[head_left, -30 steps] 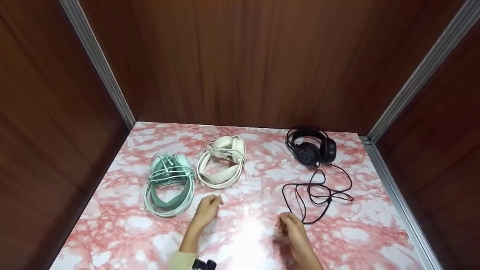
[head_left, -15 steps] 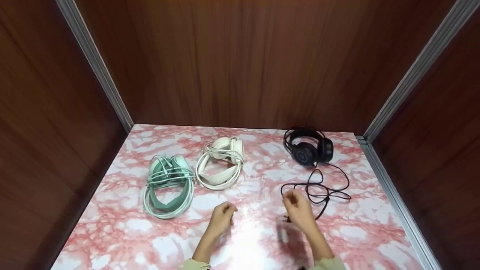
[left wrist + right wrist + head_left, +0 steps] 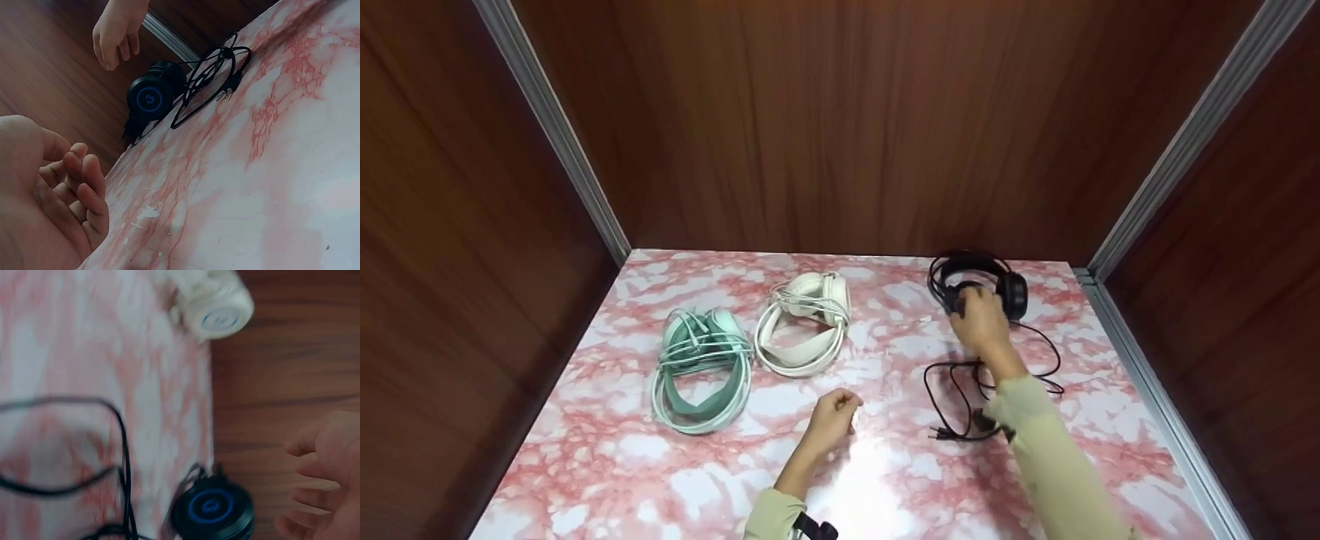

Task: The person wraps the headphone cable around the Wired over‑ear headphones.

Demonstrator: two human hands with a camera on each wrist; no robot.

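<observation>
Black headphones (image 3: 1014,295) lie at the back right of the table, their loose black cable (image 3: 928,382) trailing toward the front. My right hand (image 3: 982,319) hovers over the near ear cup, hiding part of it in the head view. A gap shows between its fingers and the black ear cup (image 3: 211,509) in the right wrist view; the hand holds nothing. Over the front middle of the table, my left hand (image 3: 831,421) hangs with loosely curled fingers (image 3: 90,202) and nothing in them.
White headphones (image 3: 802,352) with their cable wound round them lie at the back middle. Green headphones (image 3: 701,409), also wrapped in their cable, lie to the left. Brown wood panels (image 3: 840,127) with metal edge rails enclose the marbled pink and white table (image 3: 652,480).
My right hand has moved forward from above the cable to over the black headphones. My left hand has shifted to the right. The headphones have stayed in place.
</observation>
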